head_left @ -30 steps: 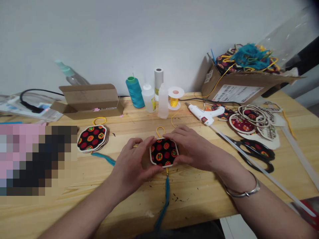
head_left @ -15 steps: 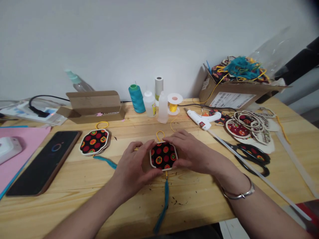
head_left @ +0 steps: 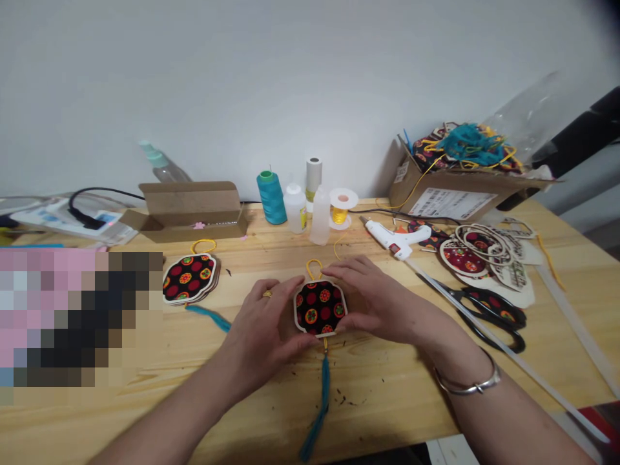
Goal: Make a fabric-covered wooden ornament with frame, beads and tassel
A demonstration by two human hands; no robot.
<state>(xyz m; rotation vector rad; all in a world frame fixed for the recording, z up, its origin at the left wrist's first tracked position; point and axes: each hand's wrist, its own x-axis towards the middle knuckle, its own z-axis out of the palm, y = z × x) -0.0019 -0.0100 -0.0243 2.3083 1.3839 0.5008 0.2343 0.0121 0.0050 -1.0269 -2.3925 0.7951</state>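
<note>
Left hand (head_left: 264,329) is now gripping lower on the left edge of the fabric-covered ornament (head_left: 320,309) than before, right hand (head_left: 375,300) is pressing its right edge, both clamping it centrally over the wooden table (head_left: 387,387), teal tassel (head_left: 319,403) trailing nearward

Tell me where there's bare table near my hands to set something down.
Bare wood shows in front of the right hand, between the blue tassel and the right forearm. A narrower strip runs behind the left hand and the ornament, below the squeeze bottles. The right end is crowded: hot glue gun, scissors, fabric-covered pieces.
</note>
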